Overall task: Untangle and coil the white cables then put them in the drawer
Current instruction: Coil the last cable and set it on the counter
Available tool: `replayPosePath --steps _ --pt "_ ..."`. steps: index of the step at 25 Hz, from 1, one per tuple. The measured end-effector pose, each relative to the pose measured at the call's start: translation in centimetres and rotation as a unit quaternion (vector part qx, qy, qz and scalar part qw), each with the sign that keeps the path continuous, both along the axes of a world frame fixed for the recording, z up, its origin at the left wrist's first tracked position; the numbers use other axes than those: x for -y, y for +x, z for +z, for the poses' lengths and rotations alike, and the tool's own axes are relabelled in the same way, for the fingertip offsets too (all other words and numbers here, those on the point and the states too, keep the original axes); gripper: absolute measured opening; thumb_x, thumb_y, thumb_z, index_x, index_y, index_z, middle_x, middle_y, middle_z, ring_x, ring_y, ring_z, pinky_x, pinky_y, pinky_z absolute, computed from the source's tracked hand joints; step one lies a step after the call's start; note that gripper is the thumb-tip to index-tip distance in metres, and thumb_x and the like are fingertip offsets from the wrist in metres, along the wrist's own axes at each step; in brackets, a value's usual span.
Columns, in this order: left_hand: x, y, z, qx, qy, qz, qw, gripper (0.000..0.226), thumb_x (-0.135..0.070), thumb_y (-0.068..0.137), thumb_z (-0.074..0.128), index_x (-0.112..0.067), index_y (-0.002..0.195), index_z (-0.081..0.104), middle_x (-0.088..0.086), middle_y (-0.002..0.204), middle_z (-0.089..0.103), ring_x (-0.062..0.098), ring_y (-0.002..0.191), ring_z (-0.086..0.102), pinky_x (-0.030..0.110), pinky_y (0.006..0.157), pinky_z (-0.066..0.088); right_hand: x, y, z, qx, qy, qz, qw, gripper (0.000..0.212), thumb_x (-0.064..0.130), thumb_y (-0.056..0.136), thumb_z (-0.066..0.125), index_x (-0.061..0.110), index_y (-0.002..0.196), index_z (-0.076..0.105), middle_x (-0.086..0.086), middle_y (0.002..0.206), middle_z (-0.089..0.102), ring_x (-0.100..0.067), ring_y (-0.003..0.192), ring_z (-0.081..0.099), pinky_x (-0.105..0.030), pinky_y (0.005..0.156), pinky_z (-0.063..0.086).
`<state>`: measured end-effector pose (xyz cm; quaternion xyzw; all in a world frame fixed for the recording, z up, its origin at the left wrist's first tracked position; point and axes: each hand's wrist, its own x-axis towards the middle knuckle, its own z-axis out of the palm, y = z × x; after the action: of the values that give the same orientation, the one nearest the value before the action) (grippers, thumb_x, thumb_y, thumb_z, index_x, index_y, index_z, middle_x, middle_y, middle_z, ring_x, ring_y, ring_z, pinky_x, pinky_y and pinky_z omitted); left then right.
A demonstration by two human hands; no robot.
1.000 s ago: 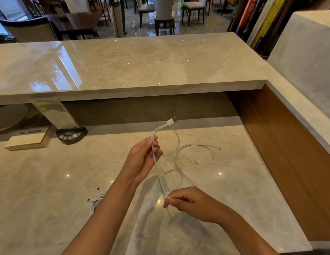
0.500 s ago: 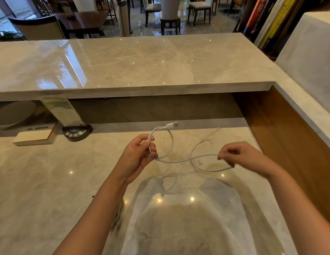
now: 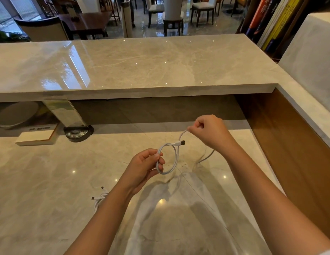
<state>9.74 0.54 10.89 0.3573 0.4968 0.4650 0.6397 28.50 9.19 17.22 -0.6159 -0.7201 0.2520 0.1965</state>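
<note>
White cable (image 3: 176, 159), in hand above the middle of the desk (image 3: 40, 181): one small loop formed, USB plug (image 3: 180, 143) crossing its top. Left hand (image 3: 144, 167): fingers curled round the near side of the loop, pinching it closed. Right hand (image 3: 209, 133): fist-like, pinching the running length above the plug; remainder trailing down below the right wrist toward the desk, far end blurred, not traceable. Second white cable bundle (image 3: 98, 198): lying loose on the desk near its front edge, partly hidden behind the left forearm, untouched. Risks, judged: loop springing open if the left pinch slackens; trailing length kinking or twisting if laid on with a turn in it; plug snagging the next loop. Containers: no drawer in view; white box (image 3: 36, 138) at the back left of the desk, contents not visible.
</note>
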Motion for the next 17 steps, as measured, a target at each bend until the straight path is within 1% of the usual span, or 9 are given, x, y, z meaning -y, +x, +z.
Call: replayPosePath --steps 2,4,6,8,10,12,14,15,17 --pt "0.0 0.0 -0.3 -0.005 -0.009 0.015 1.0 0.016 -0.004 0.094 0.044 -0.006 0.089 0.059 0.002 0.068 0.064 0.01 0.058 0.058 0.023 0.062 0.055 1.5 -0.5 0.4 -0.061 -0.018 0.025 0.998 0.024 0.017 0.092 0.048 0.005 0.086 0.067 0.004 0.063 0.055 -0.009 0.053 0.044 -0.021 0.049 0.035" --pt "0.1 0.3 -0.5 0.001 -0.019 0.024 1.0 0.015 -0.004 0.093 0.046 -0.006 0.09 0.06 0.004 0.071 0.065 0.011 0.06 0.06 0.023 0.063 0.055 3.3 -1.1 0.6 -0.12 -0.032 0.054 0.991 0.028 0.011 0.092 0.043 0.015 0.097 0.07 0.01 0.066 0.058 -0.002 0.05 0.045 -0.016 0.047 0.033" --pt "0.0 0.9 -0.6 0.022 -0.024 0.044 0.999 0.015 -0.005 0.093 0.046 -0.007 0.09 0.061 0.006 0.076 0.066 0.012 0.064 0.062 0.024 0.065 0.055 5.3 -1.8 -0.2 -0.174 -0.026 0.079 0.981 0.029 0.01 0.091 0.046 0.017 0.104 0.07 0.007 0.078 0.065 0.0 0.058 0.053 -0.014 0.054 0.041" --pt "0.0 1.5 -0.4 0.056 -0.021 0.053 0.997 0.017 -0.006 0.093 0.046 -0.005 0.094 0.063 0.009 0.081 0.069 0.014 0.07 0.067 0.023 0.066 0.056 7.2 -2.5 -1.9 -0.2 0.018 0.088 0.976 0.027 0.01 0.09 0.053 0.018 0.112 0.068 0.004 0.085 0.064 -0.003 0.067 0.055 -0.018 0.064 0.045" --pt "0.0 2.0 0.0 0.093 -0.015 0.047 0.994 0.019 -0.005 0.093 0.045 -0.005 0.097 0.063 0.009 0.083 0.072 0.015 0.075 0.07 0.023 0.066 0.056 8.5 -2.9 -4.1 -0.174 0.098 0.082 0.976 0.028 0.015 0.087 0.059 0.021 0.114 0.066 0.004 0.081 0.059 -0.006 0.065 0.053 -0.017 0.06 0.045" --pt "0.0 2.2 0.4 0.128 -0.017 0.044 0.991 0.02 -0.005 0.094 0.043 -0.005 0.098 0.062 0.009 0.088 0.074 0.015 0.079 0.071 0.023 0.067 0.057 9.2 -3.0 -5.9 -0.129 0.172 0.068 0.974 0.029 0.022 0.087 0.057 0.022 0.115 0.065 0.004 0.08 0.058 -0.006 0.062 0.053 -0.017 0.053 0.046" --pt "0.0 2.3 0.7 0.17 -0.025 0.049 0.984 0.02 -0.005 0.094 0.042 -0.004 0.101 0.061 0.012 0.095 0.074 0.018 0.087 0.071 0.026 0.072 0.058 9.5 -3.1 -7.2 -0.083 0.249 0.059 0.963 0.03 0.025 0.088 0.052 0.02 0.114 0.065 0.001 0.079 0.059 -0.011 0.055 0.055 -0.021 0.043 0.048" --pt "-0.1 2.2 0.7 0.186 -0.03 0.055 0.98 0.02 -0.005 0.093 0.042 -0.003 0.101 0.06 0.012 0.096 0.074 0.019 0.089 0.071 0.026 0.074 0.058 9.7 -3.2 -7.5 -0.049 0.277 0.062 0.958 0.032 0.025 0.088 0.049 0.019 0.115 0.063 -0.001 0.078 0.059 -0.013 0.051 0.054 -0.021 0.04 0.046" --pt "0.1 2.2 0.7 0.199 -0.039 0.067 0.977 0.019 -0.005 0.093 0.042 -0.002 0.099 0.06 0.012 0.093 0.074 0.018 0.088 0.071 0.025 0.071 0.058 9.9 -3.2 -7.9 0.034 0.298 0.08 0.951 0.036 0.024 0.088 0.044 0.02 0.12 0.059 -0.002 0.078 0.056 -0.012 0.045 0.048 -0.02 0.036 0.037"
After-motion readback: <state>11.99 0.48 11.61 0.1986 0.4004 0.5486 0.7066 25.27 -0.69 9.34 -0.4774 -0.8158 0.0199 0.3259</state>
